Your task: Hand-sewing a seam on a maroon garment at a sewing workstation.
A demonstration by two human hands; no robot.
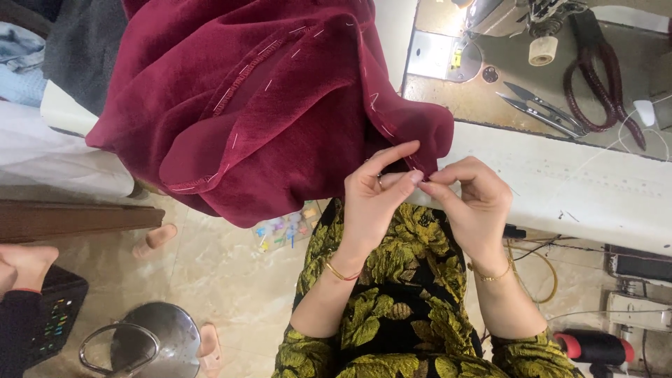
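Seen from above, a person seated at a sewing table works on a dark red velvet garment [266,105] that spills from the white table edge [560,182] down toward the lap. The left hand [374,196] and right hand [472,203] meet fingertip to fingertip at the garment's lower corner, just beyond the knuckles of both. Each hand is pinched shut on a small fold of the cloth's edge, thumb against forefinger, with the two pinches almost touching each other. Pale basting stitches [234,140] run in dashes across the fabric up and to the left of the left hand. Whether a needle or thread sits between the fingertips is too small to tell. Judging by the grip, the step in hand is fine work at the hem or seam, such as picking at or setting a stitch; the next move likely calls for a steady, tiny pull without letting the fold slip. Beyond the right hand, farther across the table, lie thread snips [542,108], dark-handled scissors [602,77] and a spool [542,50] near the sewing machine [504,14]. Below the wrists is a yellow-and-black floral dress [399,308]. Far off to the left of the left hand, another person's hand [24,266] shows at the frame edge.
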